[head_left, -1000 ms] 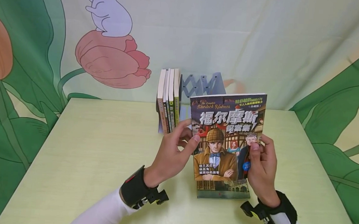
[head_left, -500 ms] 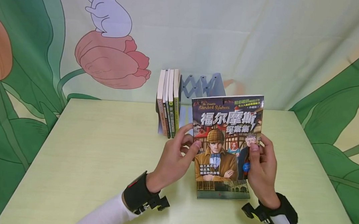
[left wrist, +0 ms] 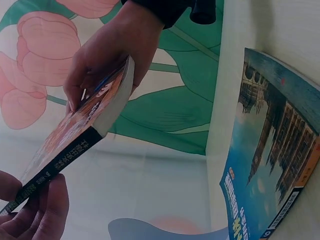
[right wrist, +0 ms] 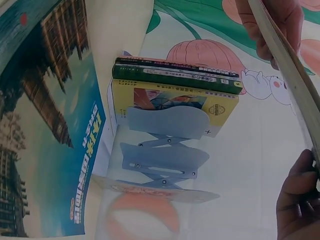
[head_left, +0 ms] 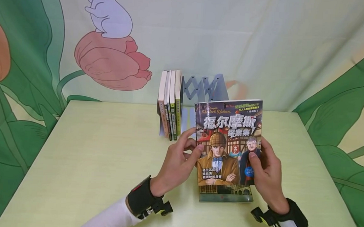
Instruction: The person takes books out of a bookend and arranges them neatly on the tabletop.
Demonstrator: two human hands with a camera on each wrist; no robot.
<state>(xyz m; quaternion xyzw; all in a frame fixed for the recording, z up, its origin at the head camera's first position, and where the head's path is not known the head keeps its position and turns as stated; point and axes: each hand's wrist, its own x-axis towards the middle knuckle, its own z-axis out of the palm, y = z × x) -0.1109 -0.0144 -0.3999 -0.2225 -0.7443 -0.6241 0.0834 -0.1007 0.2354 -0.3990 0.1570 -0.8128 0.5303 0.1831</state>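
Observation:
Between my two hands stands a Sherlock Holmes book, raised off the table with its illustrated cover facing me. My left hand grips its left edge, thumb on the cover and fingers behind. On the opposite edge my right hand holds it the same way, its thumb over the pictured older man. The dark spine is on the left-hand side in the left wrist view. Below lies another book with a blue cover and a pictured clock tower, flat on the table and mostly hidden from the head view.
Behind the held book, a blue-grey expanding metal bookrack stands at the table's back. Several upright books fill its left end. A printed cloth hangs behind the pale table.
The held book has come down slightly, and its right edge has swung a little to the left. My right thumb sits slightly lower and further in on the cover. Both hands keep their hold.

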